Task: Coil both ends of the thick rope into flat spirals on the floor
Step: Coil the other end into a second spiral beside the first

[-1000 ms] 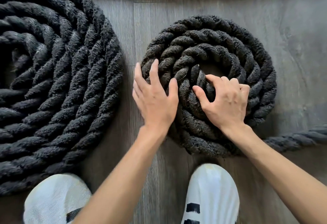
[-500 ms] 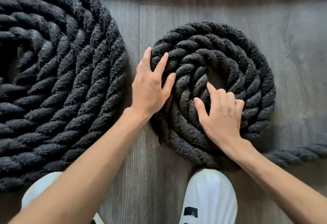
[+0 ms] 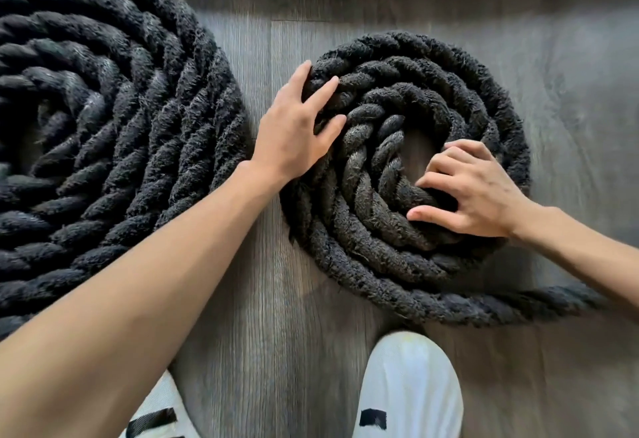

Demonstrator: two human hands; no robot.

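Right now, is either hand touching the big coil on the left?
No: the left hand presses the edge of the smaller coil and the right hand grips its inner turn, both clear of the big coil.

From where I stand, the big flat spiral of thick black twisted rope [image 3: 103, 126] runs out past the left and top edges, so its full round is lost. The left white shoe with black stripes [image 3: 162, 399] is mostly under the left forearm [image 3: 173, 282], and its mate [image 3: 411, 385] is cut off at the bottom. The loose tail [image 3: 501, 309] of the smaller black rope spiral [image 3: 484, 85] slips beneath the right forearm [image 3: 587, 261].

left hand [image 3: 294, 130] higher on coil [image 3: 484, 92], right hand [image 3: 484, 192] rightward
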